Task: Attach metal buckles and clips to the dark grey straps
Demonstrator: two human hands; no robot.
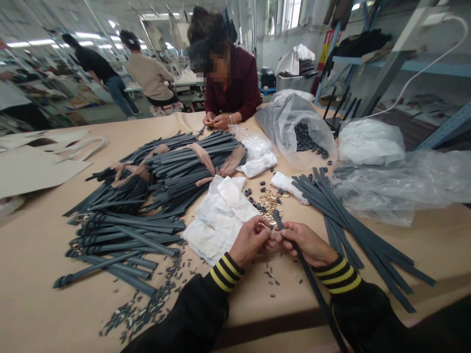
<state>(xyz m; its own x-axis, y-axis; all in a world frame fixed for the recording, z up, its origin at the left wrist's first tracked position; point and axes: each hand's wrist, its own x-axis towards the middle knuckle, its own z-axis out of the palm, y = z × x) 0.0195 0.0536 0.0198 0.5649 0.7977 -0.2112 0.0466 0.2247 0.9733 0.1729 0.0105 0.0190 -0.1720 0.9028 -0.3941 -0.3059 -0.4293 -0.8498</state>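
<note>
My right hand is closed on a dark grey strap, whose short end pokes up past the fingertips while the long end hangs over the table's near edge. Close beside it, my left hand has thumb and fingers pinched together; what lies between them is too small to make out. Just beyond both hands lies a pile of gold-coloured metal buckles. Small black loops are scattered around that pile. A crumpled white cloth lies left of my left hand.
Tied bundles of straps and a stack of buckled straps lie left. Loose straps spread right. Small dark pieces litter the near left. A plastic bag holds black loops. Opposite, a person works with both hands.
</note>
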